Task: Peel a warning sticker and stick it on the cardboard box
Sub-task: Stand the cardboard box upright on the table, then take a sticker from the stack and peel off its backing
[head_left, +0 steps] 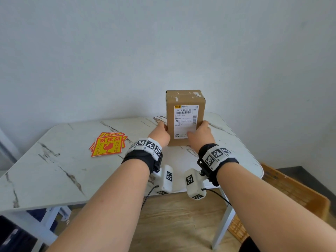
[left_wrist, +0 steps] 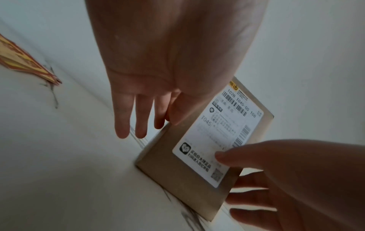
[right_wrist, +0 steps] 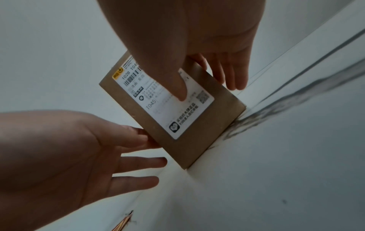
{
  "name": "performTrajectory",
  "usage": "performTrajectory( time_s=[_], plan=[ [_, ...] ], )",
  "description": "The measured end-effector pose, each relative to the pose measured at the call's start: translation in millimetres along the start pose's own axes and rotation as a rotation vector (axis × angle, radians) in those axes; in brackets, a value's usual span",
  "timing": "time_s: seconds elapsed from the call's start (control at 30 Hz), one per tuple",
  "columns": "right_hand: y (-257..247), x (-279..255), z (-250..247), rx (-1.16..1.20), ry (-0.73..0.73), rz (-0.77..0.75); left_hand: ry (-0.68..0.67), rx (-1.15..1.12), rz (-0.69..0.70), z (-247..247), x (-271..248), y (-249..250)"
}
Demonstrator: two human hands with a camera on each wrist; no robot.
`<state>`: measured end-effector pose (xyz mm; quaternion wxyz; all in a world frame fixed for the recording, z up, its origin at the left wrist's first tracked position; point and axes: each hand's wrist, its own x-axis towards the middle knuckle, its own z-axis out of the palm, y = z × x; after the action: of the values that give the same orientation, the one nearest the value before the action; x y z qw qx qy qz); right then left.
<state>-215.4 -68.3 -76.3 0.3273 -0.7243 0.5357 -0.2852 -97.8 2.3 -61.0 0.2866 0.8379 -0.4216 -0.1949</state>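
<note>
A brown cardboard box (head_left: 185,99) stands upright on the marble table (head_left: 72,170) near the wall, its white shipping label (head_left: 185,120) facing me. My left hand (head_left: 161,132) is at the box's left side with straight, spread fingers (left_wrist: 138,118), the index touching the side. My right hand (head_left: 200,133) is at the right side, its straight thumb pressed on the label (right_wrist: 171,109) and its fingers (right_wrist: 235,75) lying along the box's right side (right_wrist: 227,93). A loose pile of red-and-yellow warning stickers (head_left: 108,145) lies on the table to the left, away from both hands.
The white wall rises directly behind the box. The table's rounded right edge (head_left: 258,166) is close to my right wrist. A brown woven basket (head_left: 291,193) stands on the wooden floor to the right.
</note>
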Motion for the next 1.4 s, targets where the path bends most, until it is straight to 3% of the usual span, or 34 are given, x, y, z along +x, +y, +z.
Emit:
performTrajectory(
  time_s=[0.23,0.5,0.77,0.9,1.07,1.23,1.4],
  plan=[
    [-19.6,-8.4,-13.5,0.055,0.325,-0.25,0.099,0.116,0.032,-21.9,-0.3,-11.3],
    [-81.8,-25.8,-4.6,-0.111,0.385,-0.614,0.23,0.13,0.004,-76.2,-8.9,-37.4],
    [-105.4,-46.8,55.1,-0.085,0.131,-0.673,0.15,0.346,-0.224,-97.1,-14.2,-104.9],
    [-109.6,-46.9,85.2,-0.178,-0.237,-0.502,-0.009,0.55,-0.408,-94.4,-6.5,-142.4],
    [-104.4,-42.9,113.6,-0.425,-0.559,-0.325,-0.113,0.595,-0.388,-88.2,-7.7,-152.1],
    [-104.2,-44.7,128.3,-0.575,-0.615,-0.337,-0.148,0.521,-0.38,-74.4,9.2,-168.3],
    [-97.1,-42.2,136.3,-0.706,-0.514,-0.363,-0.122,0.418,-0.242,-80.7,-6.3,-140.0]
  ],
)
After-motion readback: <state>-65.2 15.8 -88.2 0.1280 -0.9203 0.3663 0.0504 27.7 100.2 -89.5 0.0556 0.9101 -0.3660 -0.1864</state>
